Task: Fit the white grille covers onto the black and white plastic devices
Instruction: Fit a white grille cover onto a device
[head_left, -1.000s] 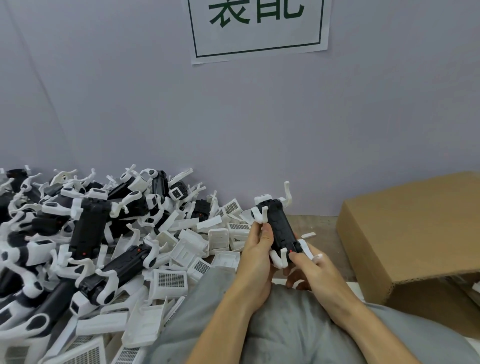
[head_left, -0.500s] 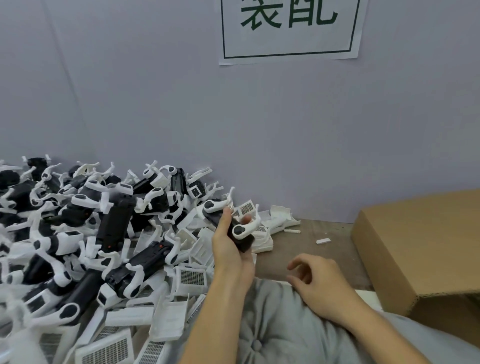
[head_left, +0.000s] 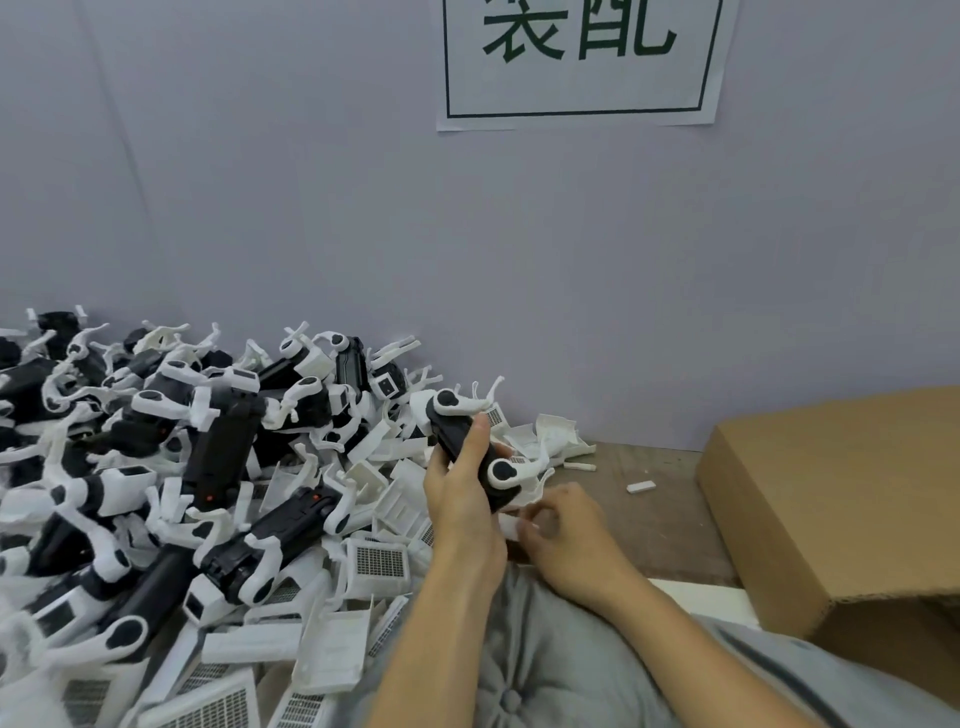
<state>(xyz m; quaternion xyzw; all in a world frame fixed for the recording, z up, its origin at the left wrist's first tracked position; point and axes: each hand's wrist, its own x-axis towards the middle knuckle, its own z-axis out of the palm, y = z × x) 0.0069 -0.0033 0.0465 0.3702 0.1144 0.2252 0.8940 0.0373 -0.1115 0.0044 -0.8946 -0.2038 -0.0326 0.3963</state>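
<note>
- Nearest you, loose white plastic grille covers (head_left: 379, 562) lie scattered at the front of the heap on the brown tabletop (head_left: 644, 462); judging by that, much fitting is left.
- Your right hand (head_left: 566, 530) sits low by your lap, fingers curled and pinching a small white plastic piece (head_left: 511, 526); whether it is a grille cover, you cannot tell.
- Your left hand (head_left: 462, 483) is clamped round a black plastic device with white curved arms (head_left: 470, 441), tilted, just above that piece; no cover shows on it yet.
- Further left, the pile of black and white devices (head_left: 171, 441) awaits.
- Right, a cardboard box (head_left: 841, 509) stands against the wall.
</note>
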